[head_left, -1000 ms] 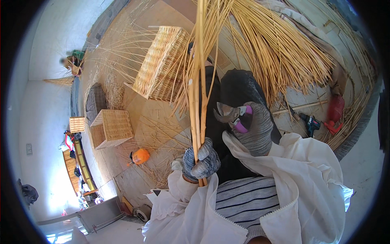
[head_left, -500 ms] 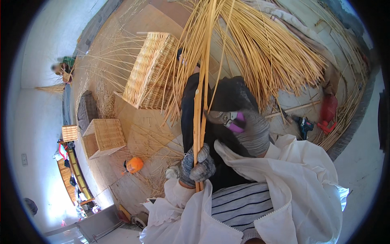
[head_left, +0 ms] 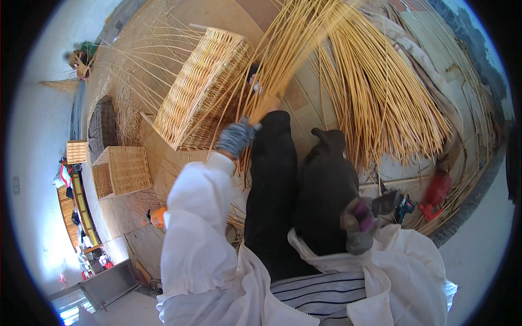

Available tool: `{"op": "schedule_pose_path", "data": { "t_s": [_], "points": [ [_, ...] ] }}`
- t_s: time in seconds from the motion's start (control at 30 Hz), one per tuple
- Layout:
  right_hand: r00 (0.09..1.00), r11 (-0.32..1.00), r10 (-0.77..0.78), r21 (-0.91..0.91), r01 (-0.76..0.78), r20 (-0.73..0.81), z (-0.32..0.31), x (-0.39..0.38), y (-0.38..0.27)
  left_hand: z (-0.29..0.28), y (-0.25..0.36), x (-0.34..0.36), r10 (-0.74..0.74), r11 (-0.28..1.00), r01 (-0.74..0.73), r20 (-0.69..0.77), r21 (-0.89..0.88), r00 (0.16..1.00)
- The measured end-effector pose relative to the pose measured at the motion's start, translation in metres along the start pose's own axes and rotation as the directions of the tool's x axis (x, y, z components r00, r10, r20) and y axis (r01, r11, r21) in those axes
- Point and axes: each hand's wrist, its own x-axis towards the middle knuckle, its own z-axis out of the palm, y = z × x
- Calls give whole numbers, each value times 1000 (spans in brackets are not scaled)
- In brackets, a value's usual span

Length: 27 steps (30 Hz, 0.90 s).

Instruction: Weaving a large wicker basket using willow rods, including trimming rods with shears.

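Note:
My left hand (head_left: 237, 137), in a grey knit glove, is stretched forward and closed on the butt ends of a few willow rods (head_left: 296, 68). Motion blurs these rods, which slant up to the right over other loose ones. Near my right thigh, my right hand (head_left: 359, 231), also gloved, grips pruning shears (head_left: 367, 213) with purple handles. Their blades are blurred. Just left of my left hand stands a large wicker basket (head_left: 204, 81), tilted, with long unwoven rods sticking out to its left. A thick fan of willow rods (head_left: 386, 92) lies ahead on the right.
A smaller wicker basket (head_left: 130, 169) and a dark cushion-like bundle (head_left: 103, 127) stand at left, with an orange object (head_left: 157, 217) partly behind my sleeve. At right lie a power drill (head_left: 405, 208) and a red tool (head_left: 435, 195). Another person (head_left: 82, 60) sits far left.
My left hand has moved forward and left from near my lap, and the rods in it have swung over to slant right. My right hand has drawn back toward my hip with the shears.

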Motion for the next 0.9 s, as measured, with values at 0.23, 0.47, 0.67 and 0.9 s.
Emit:
{"op": "schedule_pose_path", "data": {
  "t_s": [0.23, 0.47, 0.67, 0.9],
  "points": [
    [908, 892, 350, 214, -398, 230, 4, 35, -15, 33, -8, 95, 24, 995, -13, 105, -97, 994],
    [880, 836, 413, 286, -469, 235, 24, 46, -17, 63, 12, 184, -217, 966, 192, -140, -171, 966],
    [878, 830, 392, 307, -466, 275, 20, 43, -10, 75, -3, 176, -218, 974, 202, -173, -107, 960],
    [835, 838, 426, 197, -509, 348, 21, 49, -20, 10, 28, 55, -224, 340, -169, -254, -925, 941]
  ]
}}
